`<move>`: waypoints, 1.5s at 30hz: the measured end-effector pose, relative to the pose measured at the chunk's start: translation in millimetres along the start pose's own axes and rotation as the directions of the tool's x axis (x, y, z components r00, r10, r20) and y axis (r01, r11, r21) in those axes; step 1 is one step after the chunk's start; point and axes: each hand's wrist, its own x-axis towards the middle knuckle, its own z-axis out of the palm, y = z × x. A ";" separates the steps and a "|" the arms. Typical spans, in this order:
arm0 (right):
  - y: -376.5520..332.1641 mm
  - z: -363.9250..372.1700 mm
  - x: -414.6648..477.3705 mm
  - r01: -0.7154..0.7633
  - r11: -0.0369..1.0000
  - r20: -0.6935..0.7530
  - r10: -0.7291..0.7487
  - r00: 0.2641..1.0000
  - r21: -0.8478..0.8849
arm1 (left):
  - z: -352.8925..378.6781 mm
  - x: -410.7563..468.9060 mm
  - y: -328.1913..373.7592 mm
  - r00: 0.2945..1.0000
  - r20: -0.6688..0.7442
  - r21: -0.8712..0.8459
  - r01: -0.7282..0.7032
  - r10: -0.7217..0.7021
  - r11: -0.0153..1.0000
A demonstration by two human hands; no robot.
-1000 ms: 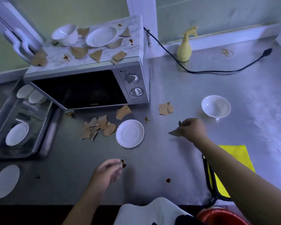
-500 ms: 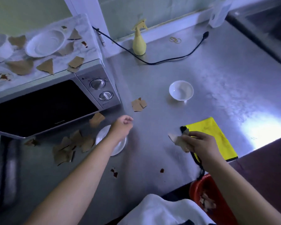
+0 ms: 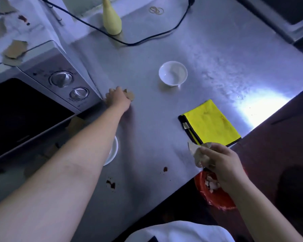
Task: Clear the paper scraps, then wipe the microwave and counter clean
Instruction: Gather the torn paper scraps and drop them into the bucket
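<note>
My left hand [image 3: 117,97] rests on brown paper scraps [image 3: 129,96] on the steel counter [image 3: 147,130], right beside the front right corner of the silver microwave [image 3: 59,79]; its fingers cover most of them. My right hand [image 3: 217,159] holds a bunch of paper scraps [image 3: 195,151] at the counter's near edge, above a red bin [image 3: 215,194] that holds more scraps. A folded yellow cloth [image 3: 212,123] lies on the counter just beyond my right hand. More scraps [image 3: 15,49] lie on the microwave's top. Brown stains [image 3: 111,184] mark the counter.
A white bowl [image 3: 173,73] stands mid-counter. My left arm partly hides a white saucer [image 3: 113,151]. At the back stands a yellow spray bottle [image 3: 111,20], with a black power cord [image 3: 147,39] running past it. Rubber bands [image 3: 156,10] lie far back.
My left hand has reached forward from beside the saucer onto the scraps next to the microwave. My right hand has drawn back with its scraps to the counter edge over the red bin.
</note>
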 end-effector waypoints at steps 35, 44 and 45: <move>-36.9 55.0 -5.0 -0.056 0.998 0.696 0.057 0.716 -0.025 | -40.1 -308.9 -8.3 0.949 0.245 -0.965 0.259 -0.201 0.045; -8.8 101.2 -82.9 -0.085 0.990 0.742 0.138 0.656 -0.109 | -47.4 -362.9 -60.8 0.957 0.112 -0.993 0.116 -0.267 0.000; -3.7 106.6 -95.0 -0.100 0.988 0.753 0.157 0.639 -0.120 | -48.7 -370.8 -71.7 0.958 0.098 -0.995 0.103 -0.270 0.005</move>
